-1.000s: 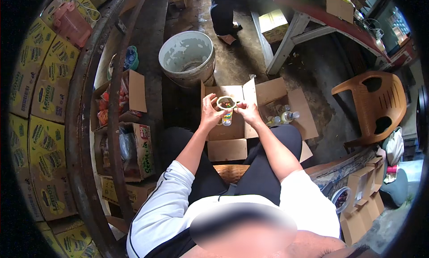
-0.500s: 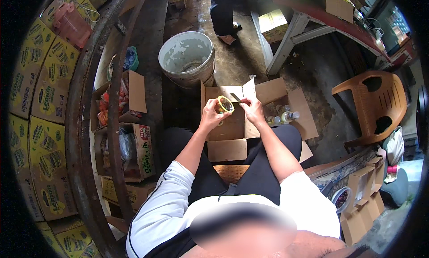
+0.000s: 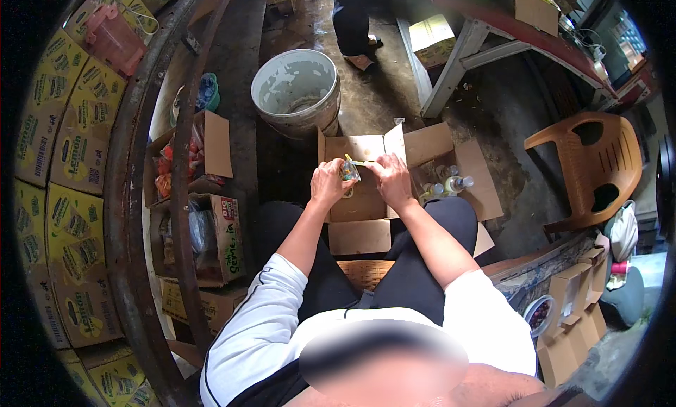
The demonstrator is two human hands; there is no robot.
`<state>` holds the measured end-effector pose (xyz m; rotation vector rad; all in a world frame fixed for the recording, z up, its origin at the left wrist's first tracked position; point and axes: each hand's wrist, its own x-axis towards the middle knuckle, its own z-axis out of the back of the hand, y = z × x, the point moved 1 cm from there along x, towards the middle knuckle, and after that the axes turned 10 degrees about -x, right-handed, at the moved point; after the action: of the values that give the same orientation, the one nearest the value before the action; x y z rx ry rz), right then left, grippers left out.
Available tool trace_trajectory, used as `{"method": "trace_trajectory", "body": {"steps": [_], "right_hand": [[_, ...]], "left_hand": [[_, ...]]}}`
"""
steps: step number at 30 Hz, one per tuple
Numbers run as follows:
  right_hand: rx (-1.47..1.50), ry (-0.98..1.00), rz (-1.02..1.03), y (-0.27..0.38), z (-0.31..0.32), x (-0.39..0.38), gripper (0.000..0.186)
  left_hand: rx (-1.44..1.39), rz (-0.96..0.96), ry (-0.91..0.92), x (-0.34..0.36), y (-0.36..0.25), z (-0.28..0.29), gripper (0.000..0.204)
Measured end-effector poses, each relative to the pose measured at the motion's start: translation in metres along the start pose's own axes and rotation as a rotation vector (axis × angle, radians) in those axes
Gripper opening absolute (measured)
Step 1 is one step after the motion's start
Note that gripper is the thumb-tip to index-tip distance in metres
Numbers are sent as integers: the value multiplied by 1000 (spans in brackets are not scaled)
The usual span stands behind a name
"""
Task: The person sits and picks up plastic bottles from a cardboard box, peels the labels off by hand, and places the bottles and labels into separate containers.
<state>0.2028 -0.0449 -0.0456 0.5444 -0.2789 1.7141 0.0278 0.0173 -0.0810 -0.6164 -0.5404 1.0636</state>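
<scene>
My left hand (image 3: 328, 183) is closed round a yellow-rimmed roll of tape (image 3: 348, 171), tilted so its side shows. My right hand (image 3: 393, 181) pinches a thin, flat, blade-like strip (image 3: 360, 163), pale yellow-green here, with its end against the roll's edge. The fingers partly hide the strip. Both hands are over an open cardboard box (image 3: 358, 237) in front of my knees. Beside it on the right, several capped clear bottles (image 3: 459, 183) stand in a second open cardboard box (image 3: 481, 174).
A large white bucket (image 3: 296, 90) is beyond the boxes. At left, a rusty metal rail (image 3: 184, 125) runs past stacked yellow cartons (image 3: 81, 252) and open boxes of packets. A brown plastic chair (image 3: 598, 167) is at right, a wooden table (image 3: 521, 44) behind it. Another person's leg (image 3: 350, 23) shows far ahead.
The tape roll has turned from showing its round opening to a side view. My right hand has come closer to it, and the strip, dark and raised before, now lies level against the roll.
</scene>
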Motion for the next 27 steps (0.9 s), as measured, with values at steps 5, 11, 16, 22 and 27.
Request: {"method": "trace_trajectory", "body": {"steps": [5, 11, 16, 22, 27], "right_hand": [[-80, -2, 58, 3, -10, -4, 22], [-124, 57, 21, 13, -17, -6, 13], [-155, 15, 10, 14, -27, -8, 10], [-153, 156, -160, 7, -58, -15, 14], [781, 362, -869, -35, -75, -26, 25]], "left_hand": [[13, 0, 25, -1, -4, 3, 43], [59, 25, 109, -3, -5, 5, 42], [124, 86, 221, 0, -5, 6, 51], [108, -38, 326, -10, -16, -3, 50], [-111, -141, 224, -2, -1, -4, 55]]}}
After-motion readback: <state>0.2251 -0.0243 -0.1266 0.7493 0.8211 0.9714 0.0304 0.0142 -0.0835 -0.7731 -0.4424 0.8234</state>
